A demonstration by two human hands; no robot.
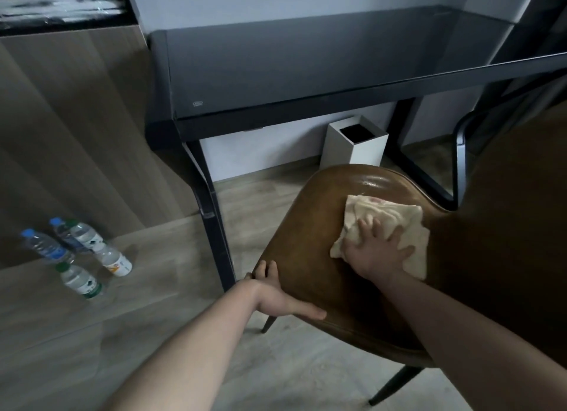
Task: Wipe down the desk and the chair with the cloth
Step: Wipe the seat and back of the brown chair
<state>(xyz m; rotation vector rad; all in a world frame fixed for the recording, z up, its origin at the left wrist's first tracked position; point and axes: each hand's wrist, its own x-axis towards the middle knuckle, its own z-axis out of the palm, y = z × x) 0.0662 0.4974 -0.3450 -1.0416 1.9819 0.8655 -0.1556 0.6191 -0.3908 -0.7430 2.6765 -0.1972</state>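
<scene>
Chair seat: your cloth [387,226] lies on the brown chair [313,257], flat under your right hand [376,252].

Your right hand has fingers spread straight, pressing the cloth, not gripping it. Your left hand [276,294] grips the seat's left edge, fingers curled over the rim, thumb along it. The dark desk [306,67] stands behind the chair; a white bin [356,146] sits beneath it, bottles [76,251] on the floor at left.

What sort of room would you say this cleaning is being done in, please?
Probably a hotel room or small bedroom study nook: a dark glass-topped desk against the wall, a white bin under it, a brown padded chair, and water bottles on the wood-look floor.
</scene>
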